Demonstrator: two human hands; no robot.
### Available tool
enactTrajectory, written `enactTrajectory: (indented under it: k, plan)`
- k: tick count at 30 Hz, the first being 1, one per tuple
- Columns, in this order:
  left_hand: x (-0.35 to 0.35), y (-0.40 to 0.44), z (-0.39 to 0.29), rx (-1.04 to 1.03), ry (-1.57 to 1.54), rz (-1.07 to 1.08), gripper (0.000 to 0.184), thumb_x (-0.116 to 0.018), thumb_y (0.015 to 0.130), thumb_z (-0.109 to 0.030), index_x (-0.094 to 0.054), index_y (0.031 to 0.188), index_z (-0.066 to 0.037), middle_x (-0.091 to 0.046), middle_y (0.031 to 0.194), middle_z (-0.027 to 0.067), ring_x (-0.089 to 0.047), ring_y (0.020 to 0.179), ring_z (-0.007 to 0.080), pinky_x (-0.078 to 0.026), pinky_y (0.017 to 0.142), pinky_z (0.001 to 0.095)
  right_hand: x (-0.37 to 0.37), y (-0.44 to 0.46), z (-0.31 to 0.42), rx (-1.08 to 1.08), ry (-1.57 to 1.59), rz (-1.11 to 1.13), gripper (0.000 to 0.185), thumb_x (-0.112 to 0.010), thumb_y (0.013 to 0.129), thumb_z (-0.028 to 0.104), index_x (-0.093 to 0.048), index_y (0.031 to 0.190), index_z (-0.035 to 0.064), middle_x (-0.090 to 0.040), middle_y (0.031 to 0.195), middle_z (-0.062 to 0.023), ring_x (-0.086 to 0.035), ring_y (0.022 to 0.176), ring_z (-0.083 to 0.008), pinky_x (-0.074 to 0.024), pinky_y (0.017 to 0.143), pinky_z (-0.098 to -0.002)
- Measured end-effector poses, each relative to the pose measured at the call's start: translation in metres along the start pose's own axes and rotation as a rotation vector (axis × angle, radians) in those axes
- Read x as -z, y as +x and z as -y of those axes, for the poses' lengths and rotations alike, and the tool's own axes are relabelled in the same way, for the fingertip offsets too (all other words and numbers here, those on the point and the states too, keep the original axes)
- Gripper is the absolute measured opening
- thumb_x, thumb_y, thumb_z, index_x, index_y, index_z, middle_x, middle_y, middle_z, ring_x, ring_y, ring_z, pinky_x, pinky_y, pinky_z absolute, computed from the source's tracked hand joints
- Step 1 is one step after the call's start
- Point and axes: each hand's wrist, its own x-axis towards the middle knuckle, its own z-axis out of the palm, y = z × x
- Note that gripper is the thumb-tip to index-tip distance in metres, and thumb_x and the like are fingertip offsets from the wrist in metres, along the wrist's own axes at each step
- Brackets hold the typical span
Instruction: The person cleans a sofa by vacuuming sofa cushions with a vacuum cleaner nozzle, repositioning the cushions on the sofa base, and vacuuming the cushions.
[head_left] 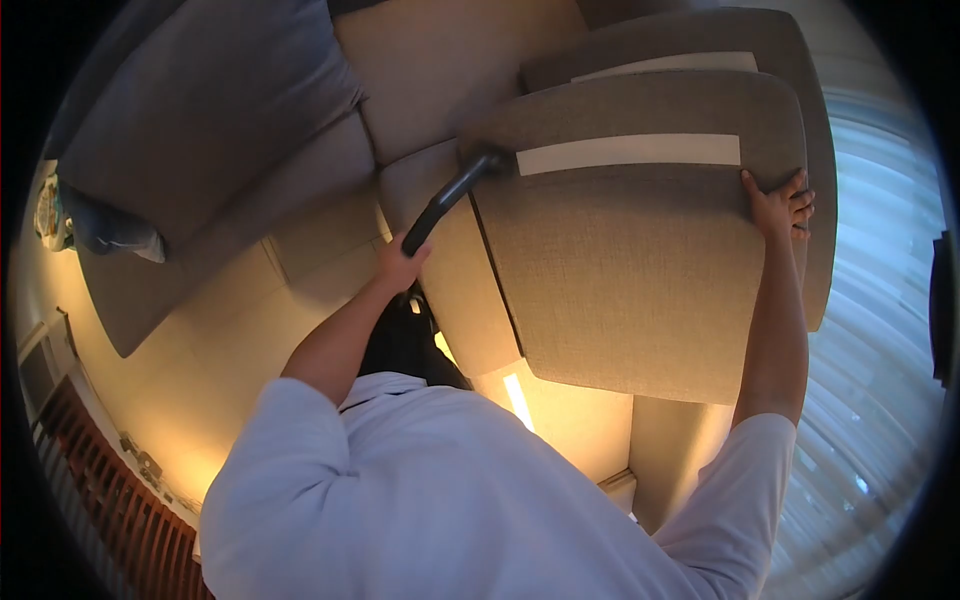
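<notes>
Left hand (402,262) curled round black tube (440,205), tip near cushion (620,270)'s top left corner | right hand (775,208), fingers spread, on right edge | seems steadying; next needs firm hold

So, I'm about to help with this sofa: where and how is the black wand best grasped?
Probably by the bare black wand just beyond the left hand, coming from above across its length and wrapping around. It looks slim and round there and slants up to a wider, blurred end by the pale strip, a poorer grip.
</notes>
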Motion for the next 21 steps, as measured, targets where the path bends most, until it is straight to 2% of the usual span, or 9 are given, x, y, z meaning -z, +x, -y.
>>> enactTrajectory:
  k: [2, 4, 5, 7, 8, 11, 16, 19, 21]
  plan:
    - [0.023, -0.020, 0.030, -0.090, 0.173, -0.017, 0.053, -0.071, 0.090, -0.052, -0.066, 0.115, -0.005, -0.071, 0.094, 0.0163, -0.070, 0.082, 0.0302, -0.054, 0.079, 0.0418, -0.004, 0.001, 0.001, 0.004, 0.002, -0.023, 0.134, -0.067, 0.071, 0.084, 0.009, 0.163, 0.0232, 0.007, 0.166, -0.0289, 0.007, 0.154, -0.0481, 0.0030, 0.114, -0.0750]
    - [0.033, -0.007, 0.032, -0.052, 0.113, -0.089, 0.055, -0.071, 0.090, -0.052, -0.066, 0.115, -0.003, -0.071, 0.093, 0.0164, -0.070, 0.083, 0.0294, -0.054, 0.078, 0.0424, -0.008, 0.002, -0.003, 0.008, -0.014, -0.038, 0.133, -0.066, 0.071, 0.085, 0.009, 0.163, 0.0229, 0.007, 0.166, -0.0292, 0.007, 0.154, -0.0484, 0.0031, 0.114, -0.0751]
    - [0.038, 0.004, 0.025, -0.010, 0.049, -0.167, 0.056, -0.071, 0.091, -0.052, -0.066, 0.115, -0.002, -0.071, 0.091, 0.0165, -0.070, 0.083, 0.0286, -0.054, 0.078, 0.0430, -0.012, 0.004, -0.004, 0.026, -0.012, -0.065, 0.133, -0.064, 0.071, 0.086, 0.008, 0.163, 0.0227, 0.007, 0.166, -0.0294, 0.007, 0.154, -0.0487, 0.0031, 0.114, -0.0754]
    - [0.053, 0.018, -0.051, 0.163, -0.224, -0.074, 0.057, -0.070, 0.091, -0.053, -0.065, 0.114, 0.000, -0.070, 0.084, 0.0143, -0.069, 0.077, 0.0266, -0.054, 0.073, 0.0435, -0.016, 0.002, -0.008, 0.035, -0.025, -0.083, 0.132, -0.062, 0.072, 0.087, 0.008, 0.163, 0.0226, 0.007, 0.166, -0.0296, 0.007, 0.154, -0.0489, 0.0030, 0.114, -0.0756]
    - [0.032, 0.025, -0.047, 0.165, -0.222, -0.064, 0.057, -0.070, 0.091, -0.053, -0.065, 0.114, 0.000, -0.070, 0.084, 0.0143, -0.069, 0.077, 0.0266, -0.054, 0.073, 0.0435, -0.014, 0.002, -0.007, 0.034, -0.029, -0.084, 0.132, -0.061, 0.070, 0.089, 0.007, 0.163, 0.0242, 0.007, 0.166, -0.0292, 0.008, 0.154, -0.0484, 0.0016, 0.114, -0.0749]
    - [-0.040, 0.004, -0.038, 0.249, -0.342, -0.173, 0.044, -0.069, 0.095, -0.044, -0.065, 0.107, -0.002, -0.060, 0.064, 0.0049, -0.060, 0.054, 0.0165, -0.049, 0.054, 0.0365, -0.013, 0.004, -0.006, 0.057, -0.020, -0.092, 0.132, -0.059, 0.069, 0.093, 0.005, 0.164, 0.0258, 0.007, 0.167, -0.0289, 0.008, 0.154, -0.0480, -0.0001, 0.115, -0.0738]
    - [-0.116, -0.136, 0.022, 0.504, -0.760, 0.106, 0.028, -0.069, 0.097, -0.028, -0.058, 0.103, -0.003, -0.055, 0.060, 0.0029, -0.052, 0.047, 0.0131, -0.046, 0.047, 0.0326, -0.016, 0.009, -0.015, 0.129, 0.046, -0.133, 0.135, -0.058, 0.067, 0.094, 0.004, 0.164, 0.0240, 0.009, 0.166, -0.0301, 0.010, 0.154, -0.0487, 0.0028, 0.113, -0.0756]
    - [-0.070, -0.149, 0.007, 0.458, -0.493, 0.090, 0.029, -0.068, 0.097, -0.031, -0.058, 0.101, -0.004, -0.055, 0.059, 0.0026, -0.052, 0.047, 0.0127, -0.046, 0.048, 0.0323, -0.021, 0.007, -0.025, 0.140, 0.052, -0.123, 0.130, -0.058, 0.069, 0.093, 0.001, 0.164, 0.0283, 0.008, 0.167, -0.0282, 0.009, 0.154, -0.0470, 0.0013, 0.115, -0.0728]
    - [-0.037, -0.127, -0.017, 0.305, -0.432, 0.023, 0.033, -0.069, 0.097, -0.036, -0.058, 0.102, -0.004, -0.055, 0.059, 0.0030, -0.053, 0.049, 0.0140, -0.046, 0.049, 0.0334, -0.025, 0.001, -0.039, 0.315, 0.037, -0.188, 0.124, -0.058, 0.072, 0.091, -0.001, 0.164, 0.0321, 0.006, 0.168, -0.0251, 0.006, 0.156, -0.0441, -0.0002, 0.118, -0.0695]
